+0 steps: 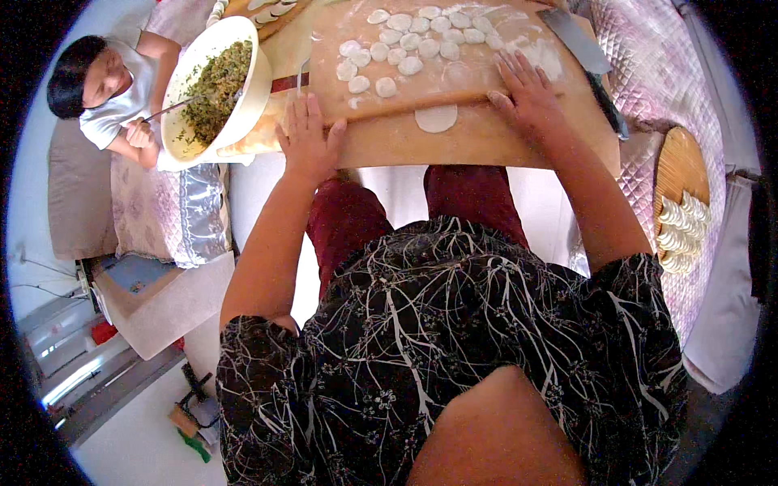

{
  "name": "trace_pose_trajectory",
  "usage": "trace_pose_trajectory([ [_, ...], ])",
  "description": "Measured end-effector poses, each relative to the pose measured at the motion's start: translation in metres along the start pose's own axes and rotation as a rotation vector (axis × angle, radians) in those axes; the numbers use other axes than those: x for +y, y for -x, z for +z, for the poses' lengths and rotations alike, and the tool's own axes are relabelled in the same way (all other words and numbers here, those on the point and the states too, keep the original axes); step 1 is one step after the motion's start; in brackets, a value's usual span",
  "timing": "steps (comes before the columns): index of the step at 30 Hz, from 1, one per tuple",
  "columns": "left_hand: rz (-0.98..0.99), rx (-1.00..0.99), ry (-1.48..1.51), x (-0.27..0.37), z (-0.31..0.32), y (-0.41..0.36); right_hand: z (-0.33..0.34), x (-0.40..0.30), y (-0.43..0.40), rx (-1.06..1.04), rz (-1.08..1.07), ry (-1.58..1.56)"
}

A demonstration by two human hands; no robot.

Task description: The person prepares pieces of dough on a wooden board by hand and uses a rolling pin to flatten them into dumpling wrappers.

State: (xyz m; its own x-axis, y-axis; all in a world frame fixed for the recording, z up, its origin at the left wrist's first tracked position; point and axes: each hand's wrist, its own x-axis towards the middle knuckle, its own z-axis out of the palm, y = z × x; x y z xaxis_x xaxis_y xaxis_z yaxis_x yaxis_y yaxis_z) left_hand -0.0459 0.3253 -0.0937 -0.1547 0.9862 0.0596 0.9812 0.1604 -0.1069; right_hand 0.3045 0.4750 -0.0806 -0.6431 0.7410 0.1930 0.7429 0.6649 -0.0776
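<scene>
A long thin wooden rolling pin point(419, 106) lies across a floured wooden board point(377, 146). Under its middle is a flat round dough wrapper point(436, 119), partly covered by the pin. My left hand point(310, 143) rests flat at the pin's left end, fingers apart. My right hand point(529, 97) lies palm down over its right part, fingers spread. Neither hand is closed round the pin. Beyond the pin, many small floured dough discs point(410, 42) are scattered on the board.
Left, a person point(115, 85) holds a utensil in a large white bowl point(263, 79) of chopped filling point(219, 91). A cleaver point(574, 39) lies at the board's right edge. Farther right, a round wooden tray point(681, 161) bears rows of dumplings point(681, 234) on a quilted cover point(644, 67).
</scene>
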Motion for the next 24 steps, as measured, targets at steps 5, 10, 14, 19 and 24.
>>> trace_pose_trajectory([
  [5, 0.100, -0.032, 0.213, 0.009, -0.018, 0.078, -0.013, -0.002, 0.052, -0.082, -0.135, -0.147],
  [10, -0.004, -0.020, 0.234, 0.003, 0.000, 0.030, 0.000, 0.005, 0.020, 0.001, -0.067, -0.015],
  [14, -0.040, 0.029, 0.289, 0.005, -0.007, 0.002, -0.002, 0.002, 0.002, 0.034, -0.020, -0.023],
  [19, 0.102, -0.054, 0.257, 0.013, -0.012, 0.077, -0.013, 0.002, 0.048, -0.103, -0.101, -0.055],
  [24, -0.006, -0.012, 0.292, -0.001, 0.003, 0.018, -0.001, 0.005, -0.016, -0.061, -0.035, 0.041],
])
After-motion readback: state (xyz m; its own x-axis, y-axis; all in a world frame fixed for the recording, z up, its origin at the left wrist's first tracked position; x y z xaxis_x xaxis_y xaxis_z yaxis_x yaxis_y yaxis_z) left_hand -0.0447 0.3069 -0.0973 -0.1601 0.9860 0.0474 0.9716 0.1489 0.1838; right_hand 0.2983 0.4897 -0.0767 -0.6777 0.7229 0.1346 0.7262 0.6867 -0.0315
